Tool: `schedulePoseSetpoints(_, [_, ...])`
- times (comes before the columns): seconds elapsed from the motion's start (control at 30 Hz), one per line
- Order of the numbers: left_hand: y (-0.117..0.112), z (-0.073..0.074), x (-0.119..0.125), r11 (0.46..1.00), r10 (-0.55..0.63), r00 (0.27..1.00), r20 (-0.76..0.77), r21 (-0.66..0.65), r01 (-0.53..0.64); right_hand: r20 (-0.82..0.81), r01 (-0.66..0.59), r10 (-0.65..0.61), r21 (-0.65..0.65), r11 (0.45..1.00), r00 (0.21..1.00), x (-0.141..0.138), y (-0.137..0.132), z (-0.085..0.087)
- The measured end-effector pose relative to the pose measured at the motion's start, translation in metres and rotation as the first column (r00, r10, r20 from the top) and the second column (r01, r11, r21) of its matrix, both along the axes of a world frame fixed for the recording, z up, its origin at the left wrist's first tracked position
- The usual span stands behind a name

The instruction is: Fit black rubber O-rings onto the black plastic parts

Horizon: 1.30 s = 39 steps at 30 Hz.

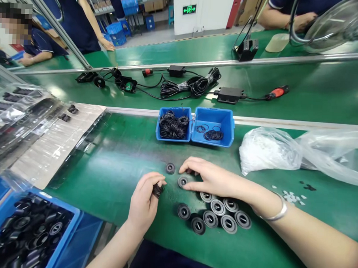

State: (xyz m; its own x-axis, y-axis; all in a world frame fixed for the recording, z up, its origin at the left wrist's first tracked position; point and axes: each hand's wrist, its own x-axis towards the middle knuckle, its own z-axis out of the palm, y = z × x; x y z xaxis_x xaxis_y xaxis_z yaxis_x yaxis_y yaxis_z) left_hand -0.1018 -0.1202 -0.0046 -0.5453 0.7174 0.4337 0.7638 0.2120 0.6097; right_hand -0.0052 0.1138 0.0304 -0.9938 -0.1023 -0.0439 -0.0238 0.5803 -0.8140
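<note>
My left hand is closed around a small bundle of thin black O-rings, held just above the green table. My right hand reaches in from the right with thumb and fingers apart. Between them lies a round black cap with a ringed face; the thumb is at its edge, and whether it touches is hard to tell. Another such cap lies slightly farther off. Below my right wrist, several more round caps stand grouped on the table, slotted faces up.
Two blue bins hold black rings: a fuller left bin and a right bin. A blue crate of black parts stands lower left. A clear bag of white pieces lies right. Coiled cable rests behind. Other people sit and stand beyond.
</note>
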Motion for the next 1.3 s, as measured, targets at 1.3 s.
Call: schedulePoseSetpoints(1.3, [-0.002, -0.012, -0.002, 0.968, -0.250, 0.898, -0.363, -0.112, 0.225, 0.129, 0.237, -0.212, -0.225, 0.945, 0.969, -0.010, -0.003, -0.018])
